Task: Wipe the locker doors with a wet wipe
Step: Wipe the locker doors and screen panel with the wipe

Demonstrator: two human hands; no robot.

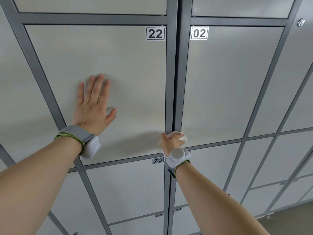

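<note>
Locker doors of pale grey metal in dark grey frames fill the head view; door 22 [105, 68] is at the left, door 02 [228, 85] at the right, the dark vertical frame post [176, 82] between them; the crumpled white wet wipe [179, 135] sits at the lower end of that post, bunched under the right hand [171, 141], whose fingers [164, 135] are clamped on it, likely to scrub the narrow seam; the left hand [93, 106] lies flat on door 22, fingers [98, 85] straight and slightly spread, holding nothing, probably bracing the body or keeping the door still; grey wrist bands [76, 134] ring both arms.
</note>
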